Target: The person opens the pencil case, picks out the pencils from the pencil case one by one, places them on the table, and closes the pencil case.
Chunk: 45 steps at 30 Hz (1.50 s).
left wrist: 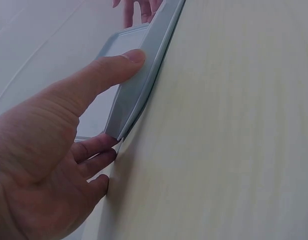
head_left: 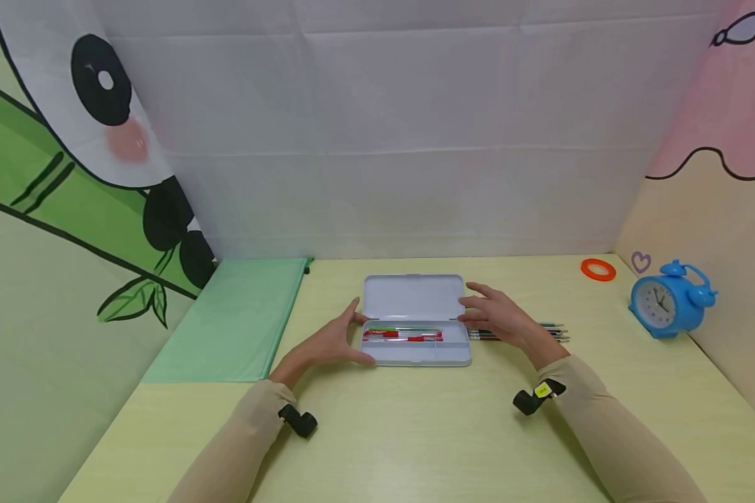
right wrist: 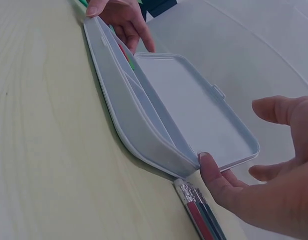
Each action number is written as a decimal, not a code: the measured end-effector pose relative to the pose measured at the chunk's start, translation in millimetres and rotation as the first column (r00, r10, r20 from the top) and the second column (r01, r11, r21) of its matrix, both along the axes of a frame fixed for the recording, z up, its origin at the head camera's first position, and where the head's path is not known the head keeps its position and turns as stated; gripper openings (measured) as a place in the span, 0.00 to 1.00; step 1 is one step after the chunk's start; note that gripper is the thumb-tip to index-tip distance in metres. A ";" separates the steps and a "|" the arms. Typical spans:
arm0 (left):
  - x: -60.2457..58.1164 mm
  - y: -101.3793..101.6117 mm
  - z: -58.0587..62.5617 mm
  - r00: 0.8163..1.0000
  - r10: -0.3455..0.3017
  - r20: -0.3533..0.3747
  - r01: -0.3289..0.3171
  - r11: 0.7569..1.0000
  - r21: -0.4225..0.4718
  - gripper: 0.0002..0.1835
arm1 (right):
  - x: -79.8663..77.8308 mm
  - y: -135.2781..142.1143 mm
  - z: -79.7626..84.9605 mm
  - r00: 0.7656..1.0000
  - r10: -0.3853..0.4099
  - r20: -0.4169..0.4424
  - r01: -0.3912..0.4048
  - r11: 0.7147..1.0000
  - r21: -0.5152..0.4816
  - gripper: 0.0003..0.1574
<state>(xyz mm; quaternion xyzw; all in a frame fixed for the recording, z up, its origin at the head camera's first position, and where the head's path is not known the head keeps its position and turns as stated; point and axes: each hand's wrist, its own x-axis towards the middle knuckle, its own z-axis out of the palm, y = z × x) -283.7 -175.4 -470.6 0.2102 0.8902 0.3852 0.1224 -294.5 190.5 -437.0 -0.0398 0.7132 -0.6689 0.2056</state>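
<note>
A white pencil case [head_left: 423, 356] lies on the table with its lid [head_left: 413, 297] folded back toward the wall. Several red pens [head_left: 409, 339] and a green one rest in its back part. My left hand [head_left: 330, 342] holds the case's left end, thumb on the front wall [left wrist: 139, 82] and fingers around behind. At the other end, my right hand [head_left: 502, 320] touches the back corner near the hinge with a fingertip [right wrist: 208, 165]; its other fingers are spread apart. Several pencils [right wrist: 198, 207] lie beside the case's right end, partly below the right hand.
A mint green cloth pouch [head_left: 226, 321] lies flat on the left of the table. To the right stand a blue alarm clock [head_left: 667, 304] and an orange ring [head_left: 598, 270]. Behind, a white sheet [head_left: 409, 140] hangs at the table's back edge.
</note>
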 end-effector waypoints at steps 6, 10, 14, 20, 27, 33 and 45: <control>1.9 -0.9 1.6 1.000 -0.005 -0.002 0.005 1.000 0.003 0.73 | -1.7 1.0 0.0 1.000 0.030 0.002 -0.030 0.999 -0.020 0.49; 2.0 -1.5 1.8 1.000 -0.006 -0.002 0.006 1.000 0.002 0.72 | -0.8 3.7 1.3 0.999 0.051 -0.010 -0.051 0.998 -0.035 0.47; 2.2 -1.1 1.8 1.000 -0.003 -0.001 0.003 1.000 0.001 0.73 | -0.6 7.5 1.2 0.998 0.042 -0.042 -0.043 0.999 -0.016 0.45; 1.9 -0.8 1.0 1.000 -0.002 0.000 0.002 1.000 0.000 0.73 | -2.9 8.4 -1.5 0.999 -0.008 -0.052 0.006 1.000 -0.027 0.40; 1.7 -0.5 0.8 1.000 -0.004 0.000 0.004 1.000 0.004 0.72 | -3.4 8.4 0.8 0.998 -0.011 -0.061 0.008 0.999 -0.040 0.42; 1.2 -0.5 0.2 1.000 -0.017 -0.007 0.017 1.000 0.014 0.70 | -3.4 8.0 2.5 0.999 -0.034 -0.041 0.035 0.999 0.018 0.45; 0.1 -1.3 -1.3 0.999 -0.041 -0.035 0.042 0.999 0.026 0.67 | -2.4 16.2 9.0 0.995 0.032 -0.094 -0.027 0.998 0.057 0.37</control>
